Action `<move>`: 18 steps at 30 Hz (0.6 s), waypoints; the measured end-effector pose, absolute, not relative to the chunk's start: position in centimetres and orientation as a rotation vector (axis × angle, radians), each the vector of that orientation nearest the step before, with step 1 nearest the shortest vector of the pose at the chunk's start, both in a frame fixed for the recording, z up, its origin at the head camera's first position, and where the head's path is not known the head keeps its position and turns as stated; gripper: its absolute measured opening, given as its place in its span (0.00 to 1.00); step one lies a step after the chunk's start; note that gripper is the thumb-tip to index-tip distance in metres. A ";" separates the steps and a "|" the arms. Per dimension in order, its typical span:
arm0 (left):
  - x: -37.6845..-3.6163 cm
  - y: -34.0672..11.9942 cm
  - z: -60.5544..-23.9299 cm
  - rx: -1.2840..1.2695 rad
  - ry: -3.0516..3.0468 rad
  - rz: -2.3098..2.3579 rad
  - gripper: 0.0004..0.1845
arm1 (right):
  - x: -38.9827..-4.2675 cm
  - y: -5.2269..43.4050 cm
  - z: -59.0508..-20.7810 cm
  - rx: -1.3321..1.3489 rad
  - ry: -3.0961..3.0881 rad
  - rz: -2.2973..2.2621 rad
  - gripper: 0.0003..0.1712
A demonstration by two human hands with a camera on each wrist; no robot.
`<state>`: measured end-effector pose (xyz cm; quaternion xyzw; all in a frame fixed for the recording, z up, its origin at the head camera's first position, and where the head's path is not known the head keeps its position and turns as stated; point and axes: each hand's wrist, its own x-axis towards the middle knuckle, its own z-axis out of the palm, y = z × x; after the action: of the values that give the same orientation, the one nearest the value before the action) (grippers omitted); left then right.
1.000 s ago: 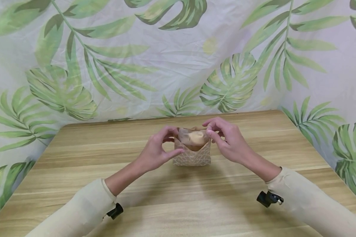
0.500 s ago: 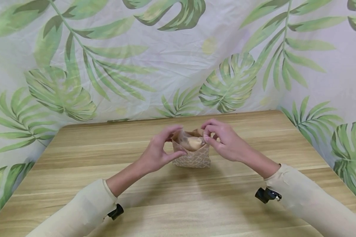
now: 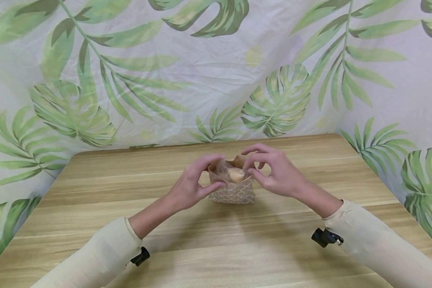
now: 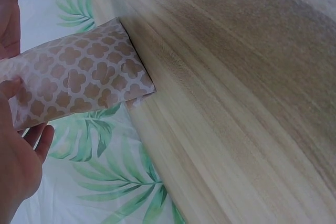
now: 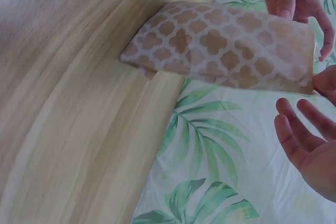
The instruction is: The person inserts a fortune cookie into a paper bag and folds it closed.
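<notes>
Wooden table [image 3: 93, 224], one patterned paper bag [image 3: 232, 193], left hand [image 3: 189, 186], right hand [image 3: 277, 174] each pinching its rim

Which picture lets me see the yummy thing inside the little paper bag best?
The head view: it looks down into the open top of the paper bag, where a pale rounded thing shows behind clear wrap. Both wrist views show only the bag's patterned outside, nothing inside.
</notes>
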<state>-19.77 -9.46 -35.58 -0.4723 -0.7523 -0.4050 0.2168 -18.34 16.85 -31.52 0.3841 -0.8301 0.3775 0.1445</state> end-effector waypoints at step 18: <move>-19.9 -9.3 -35.5 -1.307 -2.067 -1.008 0.22 | -18.4 17.6 -32.4 1.262 -2.442 0.811 0.05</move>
<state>-19.89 -9.33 -35.54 -0.4790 -0.7575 -0.3694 0.2455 -18.42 17.59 -32.37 0.4361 -0.8441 0.2802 0.1373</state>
